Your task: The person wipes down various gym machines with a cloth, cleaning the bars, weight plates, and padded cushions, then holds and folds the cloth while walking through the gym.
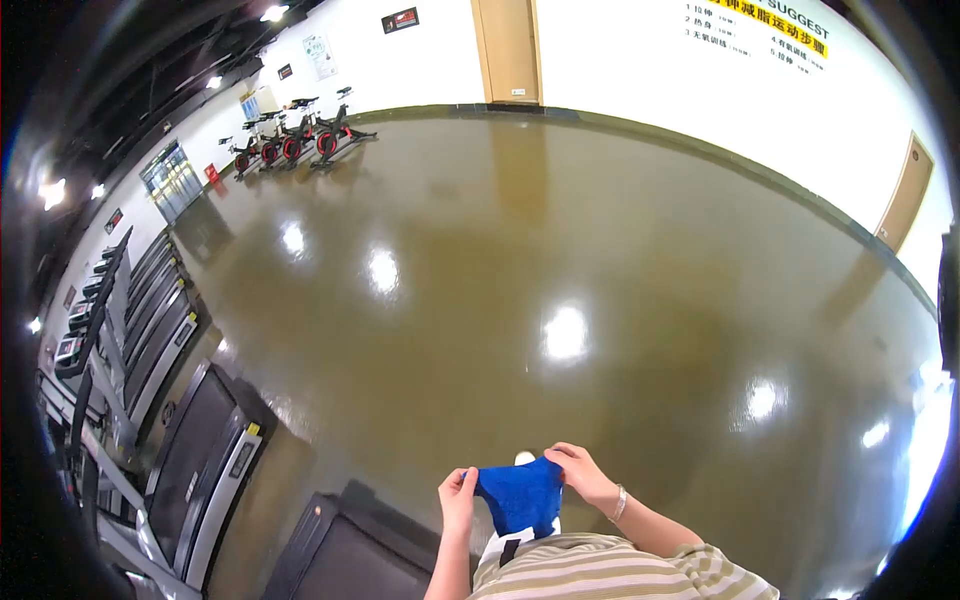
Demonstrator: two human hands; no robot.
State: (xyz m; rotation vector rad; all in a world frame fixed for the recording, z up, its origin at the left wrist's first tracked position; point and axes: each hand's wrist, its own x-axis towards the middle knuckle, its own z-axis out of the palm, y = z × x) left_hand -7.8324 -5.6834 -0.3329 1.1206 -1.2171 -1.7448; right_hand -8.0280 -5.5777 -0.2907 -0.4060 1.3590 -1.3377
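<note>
A blue cloth (pixel 522 498) is stretched between my two hands, in front of my striped shirt (pixel 600 572) at the bottom of the head view. My left hand (pixel 458 494) pinches its upper left corner. At the upper right corner, my right hand (pixel 583 474) grips the cloth between thumb and fingers, and a bracelet (pixel 619 503) circles that wrist. The cloth sags below the two held corners, its lower end near my waist. Part of a white shoe (pixel 525 458) shows just beyond its top edge.
Treadmills (pixel 205 470) line the left side, and one dark treadmill deck (pixel 365 555) lies close by at the lower left. Several exercise bikes (pixel 328 140) stand at the far left. A glossy olive floor (pixel 480 300) stretches to white walls with a wooden door (pixel 508 50) at the back.
</note>
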